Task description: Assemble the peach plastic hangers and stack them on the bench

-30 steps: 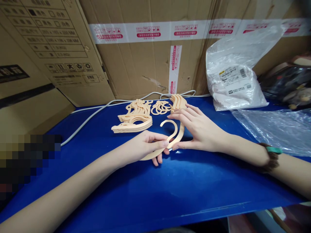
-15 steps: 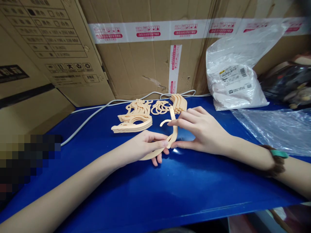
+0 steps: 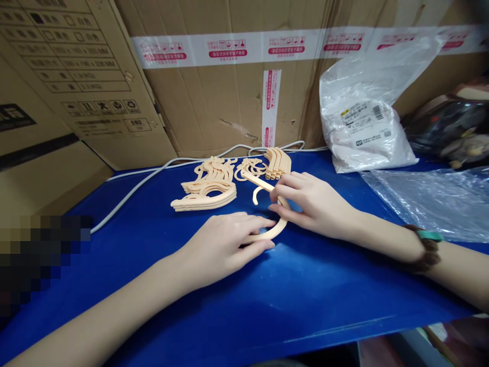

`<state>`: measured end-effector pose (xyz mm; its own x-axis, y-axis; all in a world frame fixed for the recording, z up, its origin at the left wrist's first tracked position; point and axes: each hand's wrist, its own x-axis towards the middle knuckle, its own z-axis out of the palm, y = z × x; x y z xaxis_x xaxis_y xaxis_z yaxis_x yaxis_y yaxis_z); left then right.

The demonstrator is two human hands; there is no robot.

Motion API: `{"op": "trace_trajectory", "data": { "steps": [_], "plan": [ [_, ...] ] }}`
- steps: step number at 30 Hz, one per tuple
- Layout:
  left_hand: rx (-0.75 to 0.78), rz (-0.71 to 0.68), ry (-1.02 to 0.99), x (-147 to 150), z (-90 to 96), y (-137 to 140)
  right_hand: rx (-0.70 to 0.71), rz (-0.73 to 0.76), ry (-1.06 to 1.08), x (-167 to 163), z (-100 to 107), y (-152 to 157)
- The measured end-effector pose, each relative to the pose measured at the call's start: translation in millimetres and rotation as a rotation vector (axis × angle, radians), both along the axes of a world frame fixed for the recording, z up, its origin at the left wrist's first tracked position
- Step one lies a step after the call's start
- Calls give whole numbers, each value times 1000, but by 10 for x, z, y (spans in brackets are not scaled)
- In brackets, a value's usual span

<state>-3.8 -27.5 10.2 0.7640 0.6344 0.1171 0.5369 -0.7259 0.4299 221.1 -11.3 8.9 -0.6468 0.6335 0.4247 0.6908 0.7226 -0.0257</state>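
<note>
A beige plastic folding hanger (image 3: 277, 229) with a curved hook is held low over the blue table between both hands. My left hand (image 3: 225, 244) pinches its lower curved arm between thumb and fingers. On the upper part, beside the hook, my right hand (image 3: 319, 204) has its fingers and thumb closed. The palm sides of both hands are hidden. Just beyond lie matching beige parts: a stack of folded hangers (image 3: 206, 205), a heap of wavy arms (image 3: 216, 171), some hooks (image 3: 250, 168) and a bundle of curved arms (image 3: 278, 162).
A blue table (image 3: 305, 295) spreads beneath everything. Cardboard boxes (image 3: 214, 102) stand along the back and left, with a white cable (image 3: 143, 178) in front of them. At the right are a white plastic bag (image 3: 367, 132) and a clear plastic sheet (image 3: 428, 201).
The hanger's upper arm has swung from upright to leaning left. My left hand has turned over, its thumb now nearer me, and my right hand has closed in on the hanger.
</note>
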Motion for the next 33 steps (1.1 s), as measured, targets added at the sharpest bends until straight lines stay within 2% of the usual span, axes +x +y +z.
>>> {"op": "trace_trajectory", "data": {
  "steps": [4,9,21,33],
  "plan": [
    [172,-15,4,-44,-35,79,0,-77,-5,21,-22,31],
    [255,-14,18,-75,-40,140,-17,-139,-50,41,-43,70],
    [287,-9,34,-61,-74,140,-42,-177,-92,60,-85,111],
    [221,-21,22,-44,-93,132,-121,-197,-62,88,-120,149]
  ]
}}
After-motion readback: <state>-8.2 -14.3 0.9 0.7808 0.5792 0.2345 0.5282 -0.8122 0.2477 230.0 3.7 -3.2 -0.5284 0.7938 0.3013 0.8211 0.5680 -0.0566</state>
